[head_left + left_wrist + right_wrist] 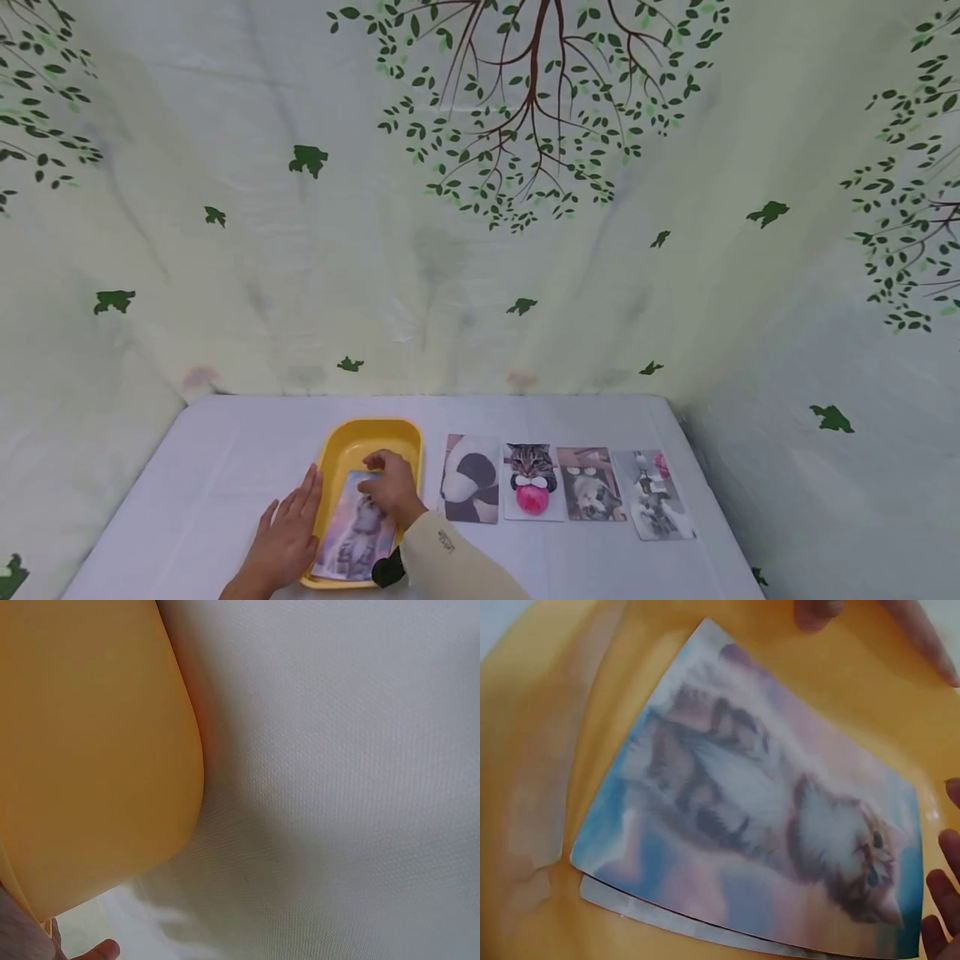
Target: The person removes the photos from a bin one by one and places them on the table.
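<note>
A yellow tray (352, 440) stands on the white table. In it lies a kitten picture card (358, 533), over what looks like a second card (652, 915) whose edge shows beneath in the right wrist view. My left hand (285, 533) rests along the tray's left rim with straight fingers. Over the far end of the kitten card is my right hand (392, 485), thumb and fingers spread apart. Its fingertips (939, 889) show beside the card's end in the right wrist view, with no visible grip. The left wrist view mostly catches the tray's outer wall (97, 750).
Right of the tray, picture cards lie in a row: a black-and-white one (471, 479), a cat with a pink ball (532, 483), a grey furry animal (592, 485) and a greyish card with pink (655, 496). A leaf-printed curtain (450, 275) surrounds the table.
</note>
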{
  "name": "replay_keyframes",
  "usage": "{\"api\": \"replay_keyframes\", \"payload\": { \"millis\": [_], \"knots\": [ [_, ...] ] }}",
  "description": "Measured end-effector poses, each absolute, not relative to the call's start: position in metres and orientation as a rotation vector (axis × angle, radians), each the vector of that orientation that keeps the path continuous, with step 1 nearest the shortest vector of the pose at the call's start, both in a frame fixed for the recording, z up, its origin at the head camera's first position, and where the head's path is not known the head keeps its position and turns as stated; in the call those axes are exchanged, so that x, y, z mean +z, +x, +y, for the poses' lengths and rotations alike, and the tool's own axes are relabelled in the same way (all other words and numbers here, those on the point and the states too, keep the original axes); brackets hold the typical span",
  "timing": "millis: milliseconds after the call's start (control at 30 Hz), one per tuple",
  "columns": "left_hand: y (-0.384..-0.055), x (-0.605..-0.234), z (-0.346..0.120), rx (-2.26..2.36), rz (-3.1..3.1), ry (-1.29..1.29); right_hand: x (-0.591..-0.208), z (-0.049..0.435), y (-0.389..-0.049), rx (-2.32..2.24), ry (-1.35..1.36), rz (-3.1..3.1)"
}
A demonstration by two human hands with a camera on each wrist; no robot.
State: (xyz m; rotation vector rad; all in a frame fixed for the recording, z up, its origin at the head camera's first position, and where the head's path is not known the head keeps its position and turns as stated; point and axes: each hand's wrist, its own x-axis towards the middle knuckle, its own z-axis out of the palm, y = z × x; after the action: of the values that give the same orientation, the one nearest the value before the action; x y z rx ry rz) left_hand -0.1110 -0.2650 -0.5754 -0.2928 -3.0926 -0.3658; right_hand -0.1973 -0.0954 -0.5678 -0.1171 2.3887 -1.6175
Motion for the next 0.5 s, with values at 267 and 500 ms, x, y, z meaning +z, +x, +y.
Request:
{"api": "replay_keyframes", "payload": {
  "millis": [267,500],
  "knots": [
    [-0.111,-0.575,-0.263,-0.368,-3.087,-0.296,-0.578,-0.100,-0.194,-1.390,-0.071,2.591],
    [-0.111,-0.577,-0.265,-0.365,-3.097,-0.278,-0.580,-0.102,-0.195,-1.366,-0.093,2.617]
  ]
}}
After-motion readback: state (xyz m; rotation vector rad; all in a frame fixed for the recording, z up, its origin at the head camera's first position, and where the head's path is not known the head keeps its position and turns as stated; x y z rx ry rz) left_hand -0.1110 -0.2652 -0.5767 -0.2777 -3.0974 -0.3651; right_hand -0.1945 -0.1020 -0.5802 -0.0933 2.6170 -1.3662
